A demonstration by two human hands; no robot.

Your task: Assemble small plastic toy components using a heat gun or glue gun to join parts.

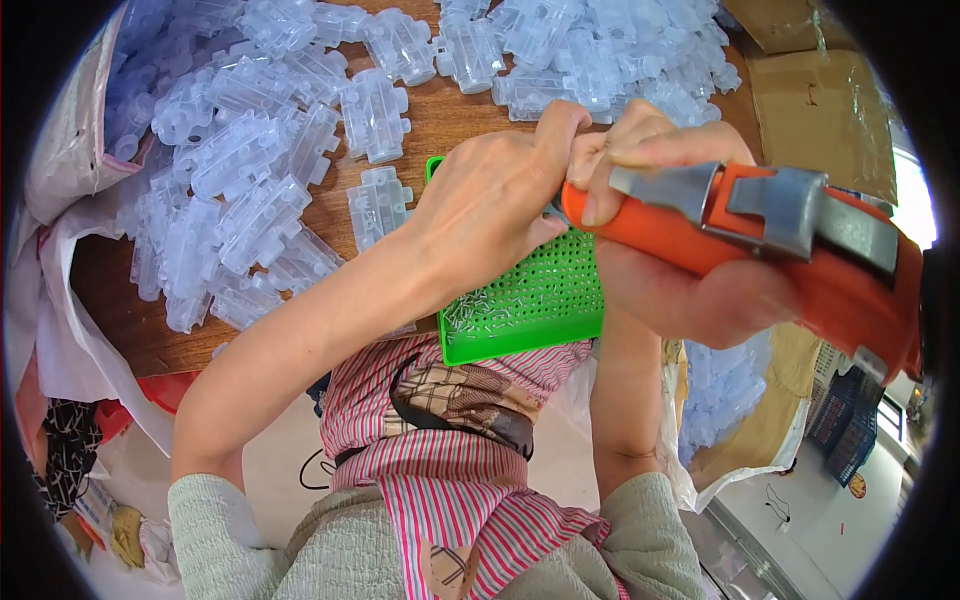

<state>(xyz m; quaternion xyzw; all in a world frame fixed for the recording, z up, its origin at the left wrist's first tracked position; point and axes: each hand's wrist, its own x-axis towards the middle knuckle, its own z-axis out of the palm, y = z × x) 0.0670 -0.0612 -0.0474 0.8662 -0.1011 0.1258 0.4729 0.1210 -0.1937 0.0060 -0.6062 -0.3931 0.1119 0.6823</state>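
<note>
My right hand (690, 290) is wrapped round an orange hand tool with metal fittings (690, 240), held up close to the camera. Its narrow end points left, toward my left hand (490, 200). The left fingers are curled in at that end, touching the right fingers, and what they pinch is hidden. Beneath both hands lies a bright green tray (470, 353) with a perforated floor. Small silvery pins or screws (478, 315) are scattered in its near left corner.
Heaps of clear plastic housings (240, 150) cover the left and far parts of the brown wooden table (440, 110). Single housings (378, 205) lie beside the tray. Cardboard (820, 120) stands at the far right. An open bag of similar pieces (725, 390) sits at the lower right.
</note>
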